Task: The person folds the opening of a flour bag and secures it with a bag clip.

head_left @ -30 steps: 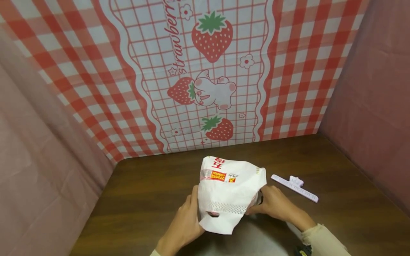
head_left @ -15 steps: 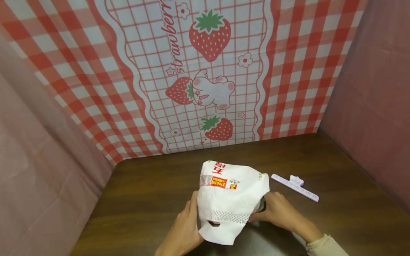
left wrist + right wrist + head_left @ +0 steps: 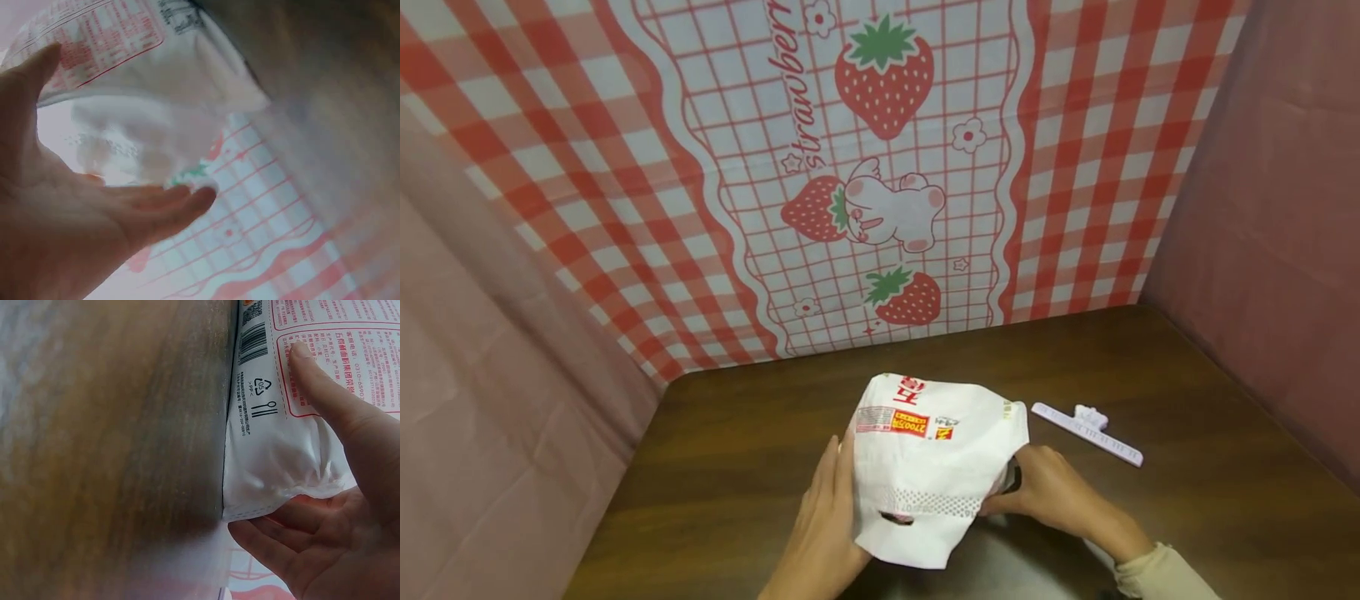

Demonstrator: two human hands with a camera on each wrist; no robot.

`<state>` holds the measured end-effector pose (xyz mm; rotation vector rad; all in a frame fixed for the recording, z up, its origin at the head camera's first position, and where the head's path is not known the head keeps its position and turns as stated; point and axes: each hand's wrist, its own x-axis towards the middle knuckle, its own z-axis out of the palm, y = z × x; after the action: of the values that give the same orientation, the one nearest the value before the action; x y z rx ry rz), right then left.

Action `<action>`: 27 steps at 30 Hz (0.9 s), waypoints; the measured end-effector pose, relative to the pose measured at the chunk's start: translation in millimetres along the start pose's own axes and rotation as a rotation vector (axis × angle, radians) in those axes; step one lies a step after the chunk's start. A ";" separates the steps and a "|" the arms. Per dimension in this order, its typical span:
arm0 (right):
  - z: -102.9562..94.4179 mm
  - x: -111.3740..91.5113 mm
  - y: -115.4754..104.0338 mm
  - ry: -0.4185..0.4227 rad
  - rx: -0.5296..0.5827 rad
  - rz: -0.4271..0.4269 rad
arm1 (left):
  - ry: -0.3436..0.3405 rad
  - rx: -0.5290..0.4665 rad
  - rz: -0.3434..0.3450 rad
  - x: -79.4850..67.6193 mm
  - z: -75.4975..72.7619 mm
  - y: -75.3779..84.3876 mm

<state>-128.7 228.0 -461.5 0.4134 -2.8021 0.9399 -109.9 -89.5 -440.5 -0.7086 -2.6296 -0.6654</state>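
A white flour bag [image 3: 925, 450] with red and yellow print stands on the table between my two hands in the head view. Its top, with a cut-out handle hole, folds toward me. My left hand [image 3: 823, 508] holds its left side. The left wrist view shows that thumb [image 3: 40, 72] against the printed face, with the fingers reaching round the side. On the right, my right hand [image 3: 1052, 492] grips a lower corner: its thumb [image 3: 312, 372] lies on the label, and the fingers [image 3: 275, 540] curl round the bag's edge. The bag's contents are hidden.
A pale purple bag clip [image 3: 1090, 432] with a ruler-like bar lies on the dark wooden table [image 3: 722, 467], right of the bag. Behind stands a red-and-white strawberry cloth [image 3: 887, 200]. Pink curtains [image 3: 1240, 250] hang at both sides.
The flour bag has shifted slightly toward me over the past second, with both hands staying on it. The clip lies where it was; the head view has tilted a little.
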 end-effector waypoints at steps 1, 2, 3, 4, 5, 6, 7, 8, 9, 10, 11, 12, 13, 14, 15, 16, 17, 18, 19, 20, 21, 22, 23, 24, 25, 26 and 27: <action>0.0 0.0 -0.1 0.001 0.001 -0.002 | 0.025 0.047 0.020 -0.4 -1.7 2.0; 0.0 0.1 -0.2 0.001 0.002 -0.004 | 0.055 0.093 0.049 -0.5 -3.3 4.1; 0.0 0.1 -0.3 0.001 0.003 -0.006 | 0.085 0.137 0.087 -0.6 -4.8 6.4; -0.1 0.2 -0.5 0.000 0.006 -0.007 | 0.113 0.168 0.128 -0.9 -6.4 9.2; -0.2 0.2 -0.6 -0.002 0.007 -0.008 | 0.142 0.196 0.172 -1.1 -8.2 12.4; -0.3 0.3 -0.8 -0.003 0.006 -0.010 | 0.170 0.220 0.218 -1.3 -9.8 15.8; -0.4 0.3 -0.8 -0.005 0.005 -0.011 | 0.198 0.240 0.264 -1.4 -11.5 19.3; -0.6 0.2 -1.1 -0.007 0.004 -0.014 | 0.226 0.246 0.313 -1.2 -13.3 22.8; -1.2 0.0 -1.4 -0.010 0.002 -0.022 | 0.246 0.243 0.360 -0.8 -15.1 26.4; -2.2 -0.3 -1.6 -0.015 0.000 -0.037 | 0.261 0.237 0.404 -0.1 -16.9 30.1; -4.5 -0.9 -2.1 -0.027 -0.003 -0.052 | 0.271 0.235 0.443 0.8 -18.4 33.7; -8.1 -1.7 -2.7 -0.045 -0.016 -0.067 | 0.276 0.233 0.477 1.7 -19.6 37.3; -13.6 -2.2 -3.7 -0.074 -0.035 -0.075 | 0.281 0.232 0.511 3.2 -20.5 40.8; -20.3 -2.6 -5.1 -0.114 -0.056 -0.079 | 0.280 0.229 0.541 4.9 -21.1 44.3; -28.3 -3.0 -6.6 -0.158 -0.078 -0.082 | 0.269 0.229 0.561 6.2 -21.8 47.8; -37.1 -3.4 -8.3 -0.203 -0.102 -0.088 | 0.264 0.234 0.579 7.4 -22.0 51.1; -46.7 -3.5 -10.7 -0.248 -0.122 -0.089 | 0.259 0.240 0.589 8.6 -22.1 54.2; -56.6 -3.7 -13.6 -0.282 -0.151 -0.086 | 0.263 0.250 0.599 9.7 -21.9 57.1; -66.3 -4.0 -16.9 -0.305 -0.169 -0.082 | 0.274 0.261 0.608 10.8 -21.7 59.5; -75.5 -4.5 -20.2 -0.310 -0.187 -0.076 | 0.283 0.273 0.614 11.7 -21.7 61.6; -84.6 -5.3 -23.8 -0.299 -0.207 -0.069 | 0.295 0.288 0.618 12.5 -21.9 63.4; -93.3 -6.6 -28.0 -0.279 -0.227 -0.060 | 0.314 0.305 0.625 13.4 -22.3 64.7; -101.3 -8.3 -32.6 -0.250 -0.246 -0.046 | 0.333 0.321 0.635 14.4 -23.0 65.5; -108.4 -10.3 -37.6 -0.213 -0.271 -0.033 | 0.348 0.336 0.644 15.2 -24.1 66.2; -114.4 -12.4 -42.8 -0.180 -0.284 -0.025 | 0.359 0.347 0.654 16.3 -25.8 66.6; -119.2 -14.4 -47.8 -0.142 -0.293 -0.032 | 0.370 0.356 0.664 17.4 -27.9 66.9; -122.8 -15.6 -53.7 -0.112 -0.296 -0.051 | 0.384 0.361 0.674 18.6 -30.3 67.0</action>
<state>-90.0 265.1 -337.7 0.5051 -2.9513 0.4934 -83.1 -46.6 -383.9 -1.1301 -1.9063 -0.1056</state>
